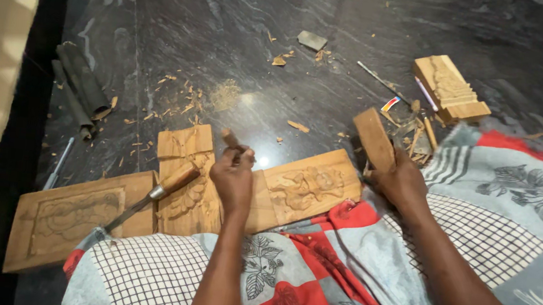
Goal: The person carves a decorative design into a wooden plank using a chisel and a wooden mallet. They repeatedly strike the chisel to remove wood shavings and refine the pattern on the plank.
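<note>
Left hand (pixel 234 179): fingers curled tight round a wooden-handled chisel (pixel 230 139), handle end poking up above the knuckles. Blade hidden behind the hand; it sits over the carved wood panel (pixel 308 188), which lies on the dark stone floor (pixel 228 54) just off the knees.

Right hand (pixel 402 185): fingers wrapped round the lower end of a flat wooden mallet block (pixel 374 140), held raised and tilted over the floor.

A second chisel (pixel 160 191) with a wooden handle lies loose across an upright carved panel (pixel 186 180) just left of the left hand. Further left, a larger carved panel (pixel 70 215) lies flat, its near corner under the patterned cloth (pixel 312 278) on the lap.

Toward the far right of the floor: a stepped carved block (pixel 451 89), thin tools and pencils (pixel 418 97) beside it, and a small striped tag, red, white and blue (pixel 391 104). Wood chips (pixel 183 99) scattered mid-floor. Dark rolled bundle (pixel 80 85) at the left edge.
</note>
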